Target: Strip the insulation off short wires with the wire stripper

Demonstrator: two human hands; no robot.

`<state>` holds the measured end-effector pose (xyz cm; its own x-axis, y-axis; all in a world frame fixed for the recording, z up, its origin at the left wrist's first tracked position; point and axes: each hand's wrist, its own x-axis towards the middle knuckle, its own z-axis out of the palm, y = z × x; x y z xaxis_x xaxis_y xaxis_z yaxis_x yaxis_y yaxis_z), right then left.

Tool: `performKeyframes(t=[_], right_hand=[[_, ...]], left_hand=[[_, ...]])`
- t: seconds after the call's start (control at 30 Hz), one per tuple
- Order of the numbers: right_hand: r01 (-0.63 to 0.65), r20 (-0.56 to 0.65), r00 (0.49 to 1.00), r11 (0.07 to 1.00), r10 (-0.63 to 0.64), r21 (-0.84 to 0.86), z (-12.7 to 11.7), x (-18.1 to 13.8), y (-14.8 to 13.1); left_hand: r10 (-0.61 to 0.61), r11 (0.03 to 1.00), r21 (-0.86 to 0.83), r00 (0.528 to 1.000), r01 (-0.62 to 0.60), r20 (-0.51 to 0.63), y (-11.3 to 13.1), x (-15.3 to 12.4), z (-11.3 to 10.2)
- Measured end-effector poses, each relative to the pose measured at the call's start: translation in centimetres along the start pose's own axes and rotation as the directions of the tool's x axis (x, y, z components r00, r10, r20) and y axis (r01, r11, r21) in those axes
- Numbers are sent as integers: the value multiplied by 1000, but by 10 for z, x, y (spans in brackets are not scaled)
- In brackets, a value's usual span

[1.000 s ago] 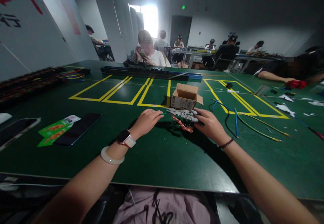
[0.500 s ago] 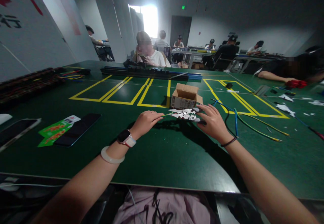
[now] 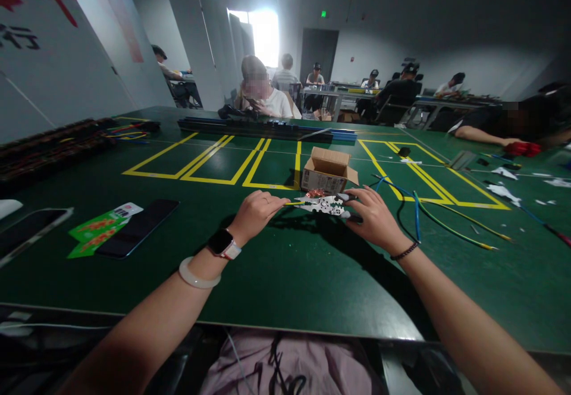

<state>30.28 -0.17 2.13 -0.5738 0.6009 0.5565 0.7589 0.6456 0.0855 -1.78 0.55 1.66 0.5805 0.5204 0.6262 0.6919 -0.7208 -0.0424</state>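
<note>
My right hand (image 3: 373, 219) is closed on the handles of a silver wire stripper (image 3: 324, 206), whose jaws point left over the green table (image 3: 285, 270). My left hand (image 3: 256, 215) is pinched on a thin yellow wire (image 3: 293, 203) that runs into the tool's jaws. A small bundle of copper strands (image 3: 315, 193) lies just behind the tool, in front of an open cardboard box (image 3: 328, 170).
Two phones (image 3: 136, 227) and a green packet (image 3: 100, 229) lie at the left. Blue, black and yellow wires (image 3: 417, 213) trail to the right of the box. Yellow tape rectangles mark the table (image 3: 232, 163). Other people sit at the far side and at tables behind.
The wire stripper has been lifted and shifted slightly back toward the box. The copper strands that lay under my hands now sit behind the tool. My left hand stays pinched at the wire.
</note>
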Motion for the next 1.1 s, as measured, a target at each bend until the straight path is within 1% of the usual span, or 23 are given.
performKeyframes(t=[0.13, 0.3, 0.4, 0.53, 0.6, 0.7, 0.83, 0.93, 1.1], right_hand=[[-12, 58, 998, 996, 7, 83, 1, 0, 0], [4, 103, 995, 995, -14, 97, -2, 2, 1], [11, 75, 997, 998, -15, 61, -3, 2, 1], [9, 17, 1000, 1000, -9, 4, -2, 1, 2], [21, 2, 1000, 1000, -21, -13, 0, 0, 2], [32, -26, 999, 999, -33, -33, 3, -1, 3], [31, -61, 998, 998, -34, -60, 10, -4, 6], [19, -61, 998, 997, -24, -78, 15, -6, 6], [37, -51, 998, 995, -41, -88, 14, -6, 5]], left_hand=[[-9, 1000, 26, 1000, 9, 3, 1, -1, -2], [-5, 1000, 24, 1000, 5, 2, 1, -2, -2], [-28, 1000, -4, 999, 28, 45, 0, -1, 0], [-75, 994, -64, 984, 86, 159, 1, 1, 5], [-102, 988, -92, 976, 122, 195, 3, 2, 6], [-119, 982, -122, 971, 146, 205, 6, 2, 7], [-112, 989, -67, 972, 128, 204, 6, 0, 11], [-117, 993, -9, 969, 122, 217, 4, -1, 13], [-105, 994, 3, 970, 107, 217, 3, 0, 13]])
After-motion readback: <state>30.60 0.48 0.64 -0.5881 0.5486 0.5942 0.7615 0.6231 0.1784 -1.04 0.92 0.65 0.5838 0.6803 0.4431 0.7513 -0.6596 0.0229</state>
